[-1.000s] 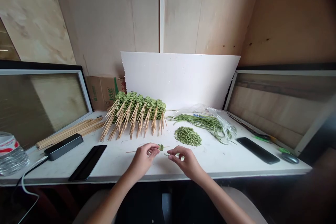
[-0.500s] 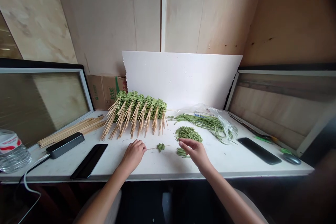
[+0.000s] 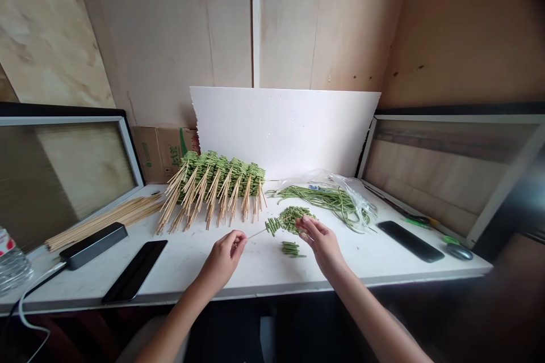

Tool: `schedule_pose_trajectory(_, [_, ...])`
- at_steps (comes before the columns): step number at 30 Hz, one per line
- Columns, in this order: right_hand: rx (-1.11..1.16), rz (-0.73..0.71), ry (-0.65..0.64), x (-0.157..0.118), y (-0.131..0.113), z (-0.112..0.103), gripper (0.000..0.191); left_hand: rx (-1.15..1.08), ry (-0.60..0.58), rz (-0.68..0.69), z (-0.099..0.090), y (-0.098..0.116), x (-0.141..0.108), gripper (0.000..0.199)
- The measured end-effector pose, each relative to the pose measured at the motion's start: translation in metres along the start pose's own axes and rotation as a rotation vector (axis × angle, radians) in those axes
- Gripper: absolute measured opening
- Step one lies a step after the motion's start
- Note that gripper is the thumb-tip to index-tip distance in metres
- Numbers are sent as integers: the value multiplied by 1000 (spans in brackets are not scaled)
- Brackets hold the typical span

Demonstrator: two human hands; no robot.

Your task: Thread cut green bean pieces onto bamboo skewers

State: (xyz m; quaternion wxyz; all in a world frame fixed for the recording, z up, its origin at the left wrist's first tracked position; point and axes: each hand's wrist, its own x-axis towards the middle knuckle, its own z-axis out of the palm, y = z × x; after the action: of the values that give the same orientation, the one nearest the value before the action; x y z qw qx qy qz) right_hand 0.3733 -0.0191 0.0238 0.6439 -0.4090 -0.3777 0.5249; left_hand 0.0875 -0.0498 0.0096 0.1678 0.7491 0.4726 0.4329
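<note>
My left hand (image 3: 227, 252) pinches the near end of a thin bamboo skewer (image 3: 256, 233), which points up and to the right. Several short cut green bean pieces (image 3: 272, 227) are threaded crosswise near its far end. My right hand (image 3: 318, 238) is just right of the skewer, its fingers bent together at the near edge of a pile of cut bean pieces (image 3: 293, 216); what lies between the fingertips is hidden. Below, on the white table, lies a small row of bean pieces (image 3: 290, 248), close to the right hand but apart from it.
Finished bean skewers (image 3: 223, 178) are stacked at the back left. Loose bamboo skewers (image 3: 102, 221), a black power strip (image 3: 93, 245) and a phone (image 3: 135, 271) lie left. Long beans (image 3: 319, 197) in a plastic bag, a dark slab (image 3: 410, 241) and a mouse (image 3: 460, 252) are right.
The skewer with its beans has risen off the table and tilted up. My right hand has moved up to the bean pile, its fingers drawn closer together. The view has shifted slightly right.
</note>
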Motion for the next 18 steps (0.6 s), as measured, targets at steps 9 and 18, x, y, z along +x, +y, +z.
schedule_pose_trajectory(9, [145,-1,-75,-7,-5,6,40,-154,-24,-50,7,19,-6,26])
schedule_pose_trajectory(18, [132,4,-103,-9,-5,6,37,-194,-29,-69,10,23,-7,28])
